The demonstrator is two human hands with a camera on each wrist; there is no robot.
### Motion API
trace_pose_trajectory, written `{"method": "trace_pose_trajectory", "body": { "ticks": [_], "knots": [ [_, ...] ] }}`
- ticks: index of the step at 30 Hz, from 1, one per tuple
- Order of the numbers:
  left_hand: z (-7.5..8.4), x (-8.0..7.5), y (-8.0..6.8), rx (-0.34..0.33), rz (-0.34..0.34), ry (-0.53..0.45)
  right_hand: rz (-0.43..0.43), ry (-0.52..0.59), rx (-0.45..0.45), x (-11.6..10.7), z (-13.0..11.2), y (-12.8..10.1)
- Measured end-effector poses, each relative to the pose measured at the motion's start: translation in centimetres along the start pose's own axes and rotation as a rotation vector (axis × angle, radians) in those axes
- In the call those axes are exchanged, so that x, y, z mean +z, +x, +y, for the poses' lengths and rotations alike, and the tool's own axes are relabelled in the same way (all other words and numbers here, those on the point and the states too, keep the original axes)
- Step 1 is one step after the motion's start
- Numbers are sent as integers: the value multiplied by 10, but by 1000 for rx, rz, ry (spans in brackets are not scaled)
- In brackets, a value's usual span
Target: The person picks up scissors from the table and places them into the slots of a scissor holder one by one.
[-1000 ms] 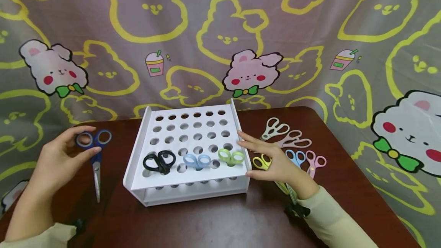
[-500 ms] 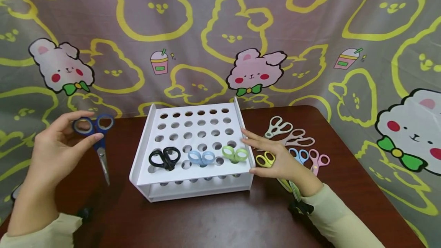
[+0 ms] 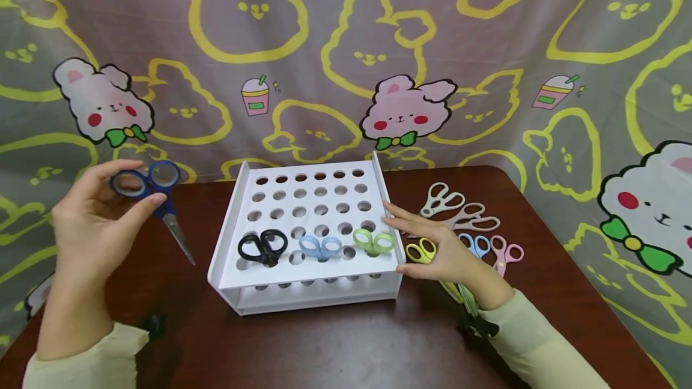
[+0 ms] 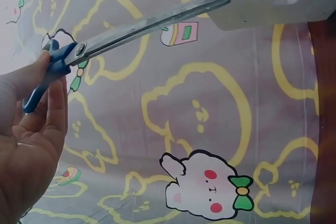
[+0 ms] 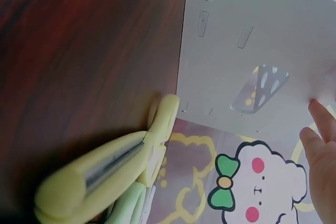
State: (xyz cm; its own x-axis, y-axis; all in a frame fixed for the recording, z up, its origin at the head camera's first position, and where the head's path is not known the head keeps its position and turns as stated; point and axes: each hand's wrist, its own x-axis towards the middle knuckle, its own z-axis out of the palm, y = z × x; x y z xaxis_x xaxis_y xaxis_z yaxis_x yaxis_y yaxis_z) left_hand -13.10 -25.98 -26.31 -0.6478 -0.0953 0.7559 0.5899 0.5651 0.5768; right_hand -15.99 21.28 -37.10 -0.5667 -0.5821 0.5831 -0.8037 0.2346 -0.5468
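Nine pairs of scissors show in the head view. Three stand handles-up in the front row of the white plastic rack with round holes (image 3: pixel 303 215): a black pair (image 3: pixel 263 246), a light blue pair (image 3: pixel 321 247) and a light green pair (image 3: pixel 373 241). Five lie on the dark brown wooden table (image 3: pixel 335 347) between the rack's right wall and the table's right edge: a pale green pair (image 3: pixel 442 199), a beige pair (image 3: pixel 469 217), a blue-handled pair (image 3: pixel 476 244), a pink pair (image 3: pixel 507 253) and a yellow-handled pair (image 3: pixel 421 251).

The ninth, the dark blue-handled scissors with steel blades (image 3: pixel 154 194), hangs above the table's back left corner, well apart from the rack. The left hand (image 3: pixel 94 224) pinches its handle loops between thumb and curled fingers, and the closed blades slant down toward the rack's left wall.

The right hand (image 3: pixel 438 251) lies with straight fingers along the rack's right wall, its fingertips (image 3: pixel 390 209) touching the wall, the yellow-handled pair just beneath the palm.

Bare wood stretches along the table's front edge and between the rack and the left edge.
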Motion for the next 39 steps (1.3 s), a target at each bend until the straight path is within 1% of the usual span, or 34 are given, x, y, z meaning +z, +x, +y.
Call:
{"method": "trace_pose_trajectory", "body": {
  "ticks": [2, 4, 5, 11, 15, 17, 20, 25, 27, 31, 36, 38, 39],
  "knots": [
    [2, 1, 1, -3, 31, 5, -6, -4, 10, -1, 0, -1],
    [5, 2, 2, -3, 57, 32, -11, -4, 16, -1, 0, -1],
    [6, 2, 2, -7, 71, 27, -12, -4, 17, -1, 0, -1],
    [11, 7, 4, -19, 130, -77, -7, -4, 8, 0, 1, -1],
    [14, 9, 5, -18, 156, -76, -10, -4, 18, 0, -1, -2],
    [16, 10, 7, -15, 174, -98, -13, -6, 25, 0, -1, -2],
    [18, 12, 10, -5, 199, -147, -4, -5, 6, 0, -1, -2],
    [20, 15, 14, 17, 213, -213, 10, 7, -37, 1, 0, 0],
    [22, 17, 15, 25, 221, -266, 6, 5, -32, 1, 0, 0],
    [26, 21, 17, 42, 238, -407, -1, -7, -9, 1, -1, 0],
    [33, 30, 17, 44, 223, -433, 0, -7, -6, 0, -1, 0],
    [34, 33, 16, 41, 209, -399, 1, 0, -10, 0, -1, 0],
    [34, 35, 16, 40, 201, -404, 2, 2, -13, 0, -1, 0]
  ]
}}
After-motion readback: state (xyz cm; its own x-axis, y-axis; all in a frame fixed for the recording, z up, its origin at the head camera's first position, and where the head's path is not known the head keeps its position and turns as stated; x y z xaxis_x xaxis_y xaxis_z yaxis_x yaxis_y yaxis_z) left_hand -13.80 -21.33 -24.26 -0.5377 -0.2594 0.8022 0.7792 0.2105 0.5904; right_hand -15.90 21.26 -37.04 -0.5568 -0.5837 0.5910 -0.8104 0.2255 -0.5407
